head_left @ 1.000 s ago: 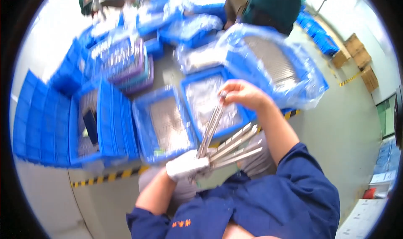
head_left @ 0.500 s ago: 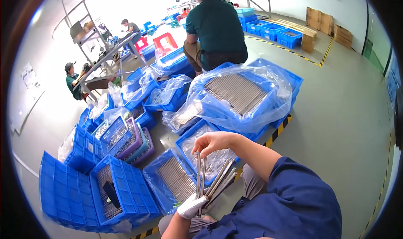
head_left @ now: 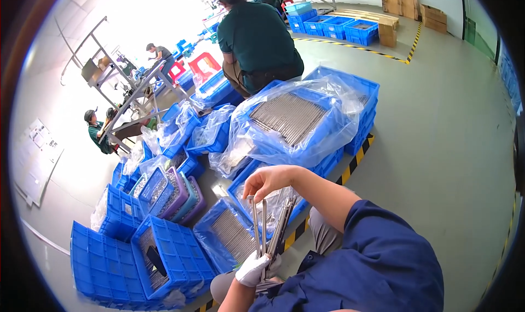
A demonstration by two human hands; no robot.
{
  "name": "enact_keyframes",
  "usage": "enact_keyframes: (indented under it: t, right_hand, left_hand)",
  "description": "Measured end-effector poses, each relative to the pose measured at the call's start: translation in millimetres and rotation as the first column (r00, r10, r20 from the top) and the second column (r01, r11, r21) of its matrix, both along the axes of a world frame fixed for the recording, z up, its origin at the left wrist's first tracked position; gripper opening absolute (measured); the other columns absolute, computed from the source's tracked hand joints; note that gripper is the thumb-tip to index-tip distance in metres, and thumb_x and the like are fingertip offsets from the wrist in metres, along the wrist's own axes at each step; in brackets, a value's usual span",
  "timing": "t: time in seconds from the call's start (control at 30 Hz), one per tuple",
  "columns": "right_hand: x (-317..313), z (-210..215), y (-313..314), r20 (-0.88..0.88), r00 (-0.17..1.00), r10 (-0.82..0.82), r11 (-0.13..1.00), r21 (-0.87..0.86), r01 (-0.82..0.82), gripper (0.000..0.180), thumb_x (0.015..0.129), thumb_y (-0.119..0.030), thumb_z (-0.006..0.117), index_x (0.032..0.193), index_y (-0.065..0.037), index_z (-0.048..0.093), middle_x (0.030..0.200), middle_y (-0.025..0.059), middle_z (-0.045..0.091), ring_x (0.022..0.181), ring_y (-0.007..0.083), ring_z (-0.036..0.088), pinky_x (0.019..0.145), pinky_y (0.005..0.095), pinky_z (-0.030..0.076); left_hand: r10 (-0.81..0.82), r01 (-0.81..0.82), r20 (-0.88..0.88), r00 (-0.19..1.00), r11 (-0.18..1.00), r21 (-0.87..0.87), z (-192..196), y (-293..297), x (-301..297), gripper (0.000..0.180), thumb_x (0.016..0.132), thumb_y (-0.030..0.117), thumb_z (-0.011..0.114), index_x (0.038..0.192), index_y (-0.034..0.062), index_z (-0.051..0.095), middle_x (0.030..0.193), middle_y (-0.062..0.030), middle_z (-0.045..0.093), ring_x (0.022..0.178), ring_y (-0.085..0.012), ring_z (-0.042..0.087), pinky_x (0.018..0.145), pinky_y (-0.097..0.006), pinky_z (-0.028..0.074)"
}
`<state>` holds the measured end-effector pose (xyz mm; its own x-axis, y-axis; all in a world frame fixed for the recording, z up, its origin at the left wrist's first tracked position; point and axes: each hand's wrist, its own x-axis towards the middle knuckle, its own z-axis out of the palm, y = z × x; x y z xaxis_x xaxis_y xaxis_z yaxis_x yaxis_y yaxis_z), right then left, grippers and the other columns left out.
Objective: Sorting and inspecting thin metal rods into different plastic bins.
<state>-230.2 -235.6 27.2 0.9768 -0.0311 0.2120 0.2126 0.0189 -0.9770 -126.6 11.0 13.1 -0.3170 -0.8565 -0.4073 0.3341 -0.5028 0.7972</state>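
Right fingers: bare, curled together over the top ends of the metal rods, pinching the tallest of them near its tip.
Right hand: palm turned down and toward the person, wrist bent, held above the rods.
Right arm: forearm bare, running down and to the right into a dark blue sleeve pushed up past the elbow; elbow bent and raised.
Left fingers: in a white glove, clamped around the lower ends of the rods.
Left hand: low, close to the body, gripping the bundle from below; the bare forearm drops to the lower edge of the view.
Rods: a handful of thin grey sticks, standing nearly upright and fanned out a little at the top, held between the two hands, in front of the person's lap.
Below the rods: a blue plastic crate lined with clear film and filled with rows of the same rods, just left of the left hand.
Beyond the right hand: a large blue crate wrapped in a loose clear bag, with a flat layer of rods inside, stacked on other crates.
Left side: empty blue crates tipped on their sides, and smaller blue and purple bins packed close together.
Floor: grey concrete with yellow-and-black striped tape along the crates.
Further back: a person in a dark green shirt sitting with back turned, just behind the bagged crate; other people at a workbench on the left.
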Motion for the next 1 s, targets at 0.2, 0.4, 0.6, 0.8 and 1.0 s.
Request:
enact_keyframes:
  t: [0.2,0.4,0.6,0.8,1.0]
  right_hand:
    - [-17.4,-8.2,-21.9,0.125,0.976,-0.176,0.972,0.176,0.153,0.026,0.076,-0.009,0.061,0.100,-0.001,0.055,0.090,0.0078,0.060,0.084,0.0142,0.058,0.079,0.0269,0.046]
    - [-9.6,-8.9,-18.2,0.030,0.933,-0.357,0.831,0.467,0.303,0.027,0.079,-0.019,0.061,0.100,-0.005,0.054,0.088,0.0051,0.060,0.077,0.0117,0.058,0.074,0.0243,0.047]
    - [1.1,-21.8,-26.4,-0.046,0.906,-0.420,0.757,0.533,0.378,0.028,0.078,-0.024,0.063,0.098,-0.007,0.055,0.085,0.0040,0.060,0.073,0.0102,0.058,0.070,0.0236,0.048]
    - [22.8,-21.5,-20.1,-0.086,0.909,-0.408,0.758,0.522,0.390,0.025,0.077,-0.024,0.063,0.096,-0.010,0.055,0.084,0.0018,0.060,0.071,0.0079,0.058,0.066,0.0219,0.047]
    - [22.9,-18.3,-17.6,-0.129,0.878,-0.461,0.738,0.493,0.460,0.027,0.076,-0.024,0.065,0.095,-0.009,0.054,0.083,0.0010,0.059,0.071,0.0071,0.056,0.065,0.0215,0.047]
  left_hand:
    - [0.039,-0.030,-0.177,0.983,0.998,0.055,15.6,6.1,-28.5,0.066,0.071,0.039,0.066,0.121,0.0082,0.036,0.054,0.0017,0.033,0.044,-0.0096,0.033,0.043,-0.023,0.026]
    - [0.078,-0.224,-0.527,0.846,0.950,-0.219,1.8,11.8,-33.5,0.045,0.076,0.031,0.063,0.113,0.0122,0.045,0.051,0.0071,0.030,0.039,-0.0064,0.030,0.043,-0.023,0.025]
    - [0.274,-0.333,-0.801,0.533,0.938,0.100,-2.2,-6.7,-31.5,0.006,0.082,0.014,0.050,0.084,0.0087,0.050,0.054,0.0083,0.037,0.043,-0.0030,0.038,0.045,-0.020,0.032]
    - [0.413,-0.446,-0.580,0.702,0.890,0.093,-32.5,2.1,4.5,0.011,0.081,0.016,0.051,0.089,0.0089,0.054,0.055,0.0061,0.034,0.046,-0.0059,0.035,0.049,-0.024,0.029]
    - [0.510,-0.570,-0.383,0.770,0.820,-0.055,-30.2,16.0,47.4,0.010,0.082,0.016,0.051,0.090,0.0093,0.051,0.052,0.0058,0.029,0.041,-0.0066,0.029,0.046,-0.025,0.029]
